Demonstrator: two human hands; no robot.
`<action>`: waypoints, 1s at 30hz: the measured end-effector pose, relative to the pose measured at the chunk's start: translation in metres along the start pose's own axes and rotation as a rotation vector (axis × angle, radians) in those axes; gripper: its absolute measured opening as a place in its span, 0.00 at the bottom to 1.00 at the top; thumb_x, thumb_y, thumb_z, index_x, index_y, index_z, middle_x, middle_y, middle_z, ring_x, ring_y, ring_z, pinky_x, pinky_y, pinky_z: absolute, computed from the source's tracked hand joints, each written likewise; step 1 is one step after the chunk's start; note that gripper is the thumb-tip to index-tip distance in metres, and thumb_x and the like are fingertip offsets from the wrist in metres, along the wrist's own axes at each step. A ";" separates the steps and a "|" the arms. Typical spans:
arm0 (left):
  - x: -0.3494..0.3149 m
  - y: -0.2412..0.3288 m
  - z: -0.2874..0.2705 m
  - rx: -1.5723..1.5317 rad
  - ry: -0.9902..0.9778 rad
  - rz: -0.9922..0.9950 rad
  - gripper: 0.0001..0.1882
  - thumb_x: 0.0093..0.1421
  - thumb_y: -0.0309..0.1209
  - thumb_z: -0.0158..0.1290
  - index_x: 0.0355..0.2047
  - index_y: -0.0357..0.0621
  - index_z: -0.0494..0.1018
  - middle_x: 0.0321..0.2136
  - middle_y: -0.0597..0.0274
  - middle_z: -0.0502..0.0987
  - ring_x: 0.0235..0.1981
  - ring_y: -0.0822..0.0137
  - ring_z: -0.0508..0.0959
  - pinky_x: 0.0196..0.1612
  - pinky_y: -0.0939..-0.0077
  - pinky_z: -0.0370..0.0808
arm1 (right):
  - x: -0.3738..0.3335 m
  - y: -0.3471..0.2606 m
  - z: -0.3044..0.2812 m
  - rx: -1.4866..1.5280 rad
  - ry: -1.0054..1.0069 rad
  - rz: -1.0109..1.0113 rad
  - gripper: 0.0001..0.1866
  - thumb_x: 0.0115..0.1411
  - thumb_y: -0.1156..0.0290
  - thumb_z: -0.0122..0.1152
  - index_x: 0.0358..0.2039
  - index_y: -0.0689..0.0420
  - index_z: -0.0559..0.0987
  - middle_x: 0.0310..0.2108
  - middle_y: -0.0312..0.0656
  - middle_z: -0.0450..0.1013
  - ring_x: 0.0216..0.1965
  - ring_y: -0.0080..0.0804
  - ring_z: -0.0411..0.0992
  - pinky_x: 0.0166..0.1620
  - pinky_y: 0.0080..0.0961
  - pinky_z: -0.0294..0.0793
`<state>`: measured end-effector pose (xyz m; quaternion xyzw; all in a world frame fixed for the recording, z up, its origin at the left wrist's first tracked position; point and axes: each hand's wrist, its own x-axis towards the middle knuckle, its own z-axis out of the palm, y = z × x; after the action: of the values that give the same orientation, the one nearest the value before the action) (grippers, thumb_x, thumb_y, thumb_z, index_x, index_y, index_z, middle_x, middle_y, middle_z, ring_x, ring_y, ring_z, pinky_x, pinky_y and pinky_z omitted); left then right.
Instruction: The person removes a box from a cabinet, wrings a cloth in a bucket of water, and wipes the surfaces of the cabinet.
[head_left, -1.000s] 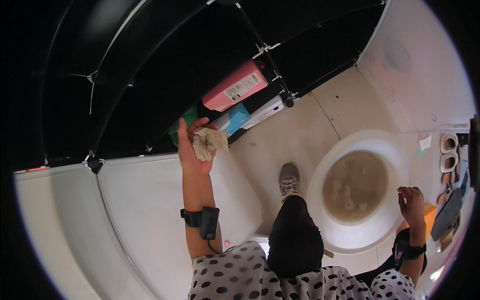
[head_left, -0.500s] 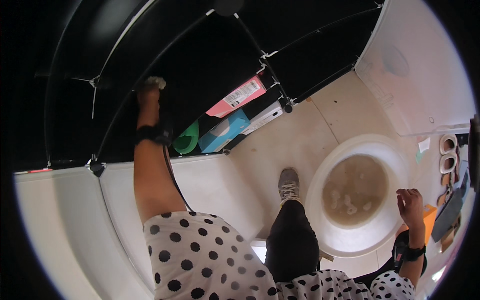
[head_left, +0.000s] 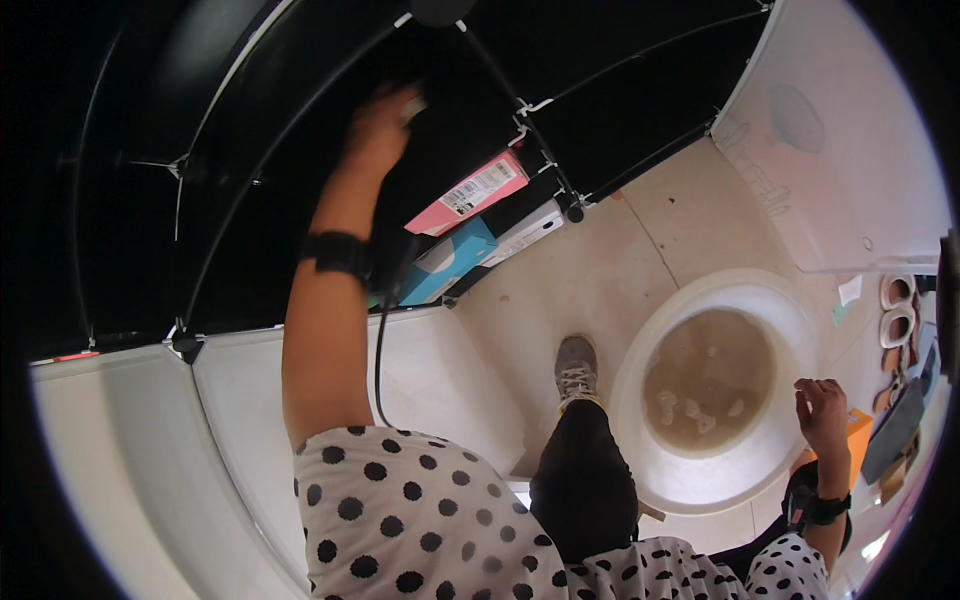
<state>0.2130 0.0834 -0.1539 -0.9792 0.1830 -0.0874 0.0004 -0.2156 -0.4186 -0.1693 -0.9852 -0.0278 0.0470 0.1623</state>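
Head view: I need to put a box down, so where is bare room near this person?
Bare floor lies between the grey shoe and the boxes. The white shelf top below the blue box is bare too. Crowded: pink box and its neighbours, the water-filled basin, and the right edge by the right hand.

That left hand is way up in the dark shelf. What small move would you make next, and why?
Probably draw the left hand back out toward the body. It is raised deep in the black shelf, blurred, above the pink box, and whether it holds anything cannot be told. The right hand hangs idle.
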 end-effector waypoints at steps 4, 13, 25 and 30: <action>-0.079 -0.080 -0.028 0.328 -0.221 -0.527 0.27 0.57 0.24 0.47 0.57 0.49 0.59 0.54 0.53 0.65 0.54 0.58 0.68 0.56 0.66 0.67 | -0.005 -0.005 -0.009 -0.009 -0.006 -0.012 0.08 0.44 0.82 0.57 0.28 0.59 0.73 0.19 0.45 0.70 0.24 0.44 0.69 0.34 0.35 0.68; -0.103 0.007 -0.027 0.045 0.028 -0.467 0.27 0.53 0.19 0.46 0.54 0.51 0.64 0.48 0.50 0.70 0.51 0.52 0.70 0.53 0.63 0.68 | -0.009 -0.007 -0.011 0.036 0.046 -0.050 0.08 0.44 0.82 0.57 0.28 0.59 0.73 0.19 0.44 0.70 0.24 0.43 0.70 0.34 0.34 0.68; 0.010 0.069 -0.004 -0.156 -0.043 -0.134 0.23 0.52 0.23 0.51 0.51 0.49 0.65 0.46 0.48 0.71 0.46 0.51 0.73 0.47 0.63 0.73 | 0.003 -0.001 0.005 0.003 -0.040 0.000 0.06 0.46 0.81 0.56 0.27 0.58 0.73 0.19 0.44 0.71 0.24 0.43 0.70 0.34 0.35 0.68; 0.062 -0.001 0.008 0.004 0.034 -0.221 0.19 0.58 0.26 0.47 0.51 0.51 0.67 0.50 0.51 0.69 0.50 0.56 0.71 0.50 0.64 0.72 | 0.011 0.008 0.026 0.010 -0.123 0.027 0.06 0.46 0.81 0.56 0.27 0.58 0.73 0.20 0.44 0.72 0.24 0.44 0.71 0.33 0.36 0.68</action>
<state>0.2713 0.0617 -0.1515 -0.9918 0.0736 -0.1039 -0.0103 -0.2074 -0.4171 -0.1972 -0.9800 -0.0240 0.1097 0.1644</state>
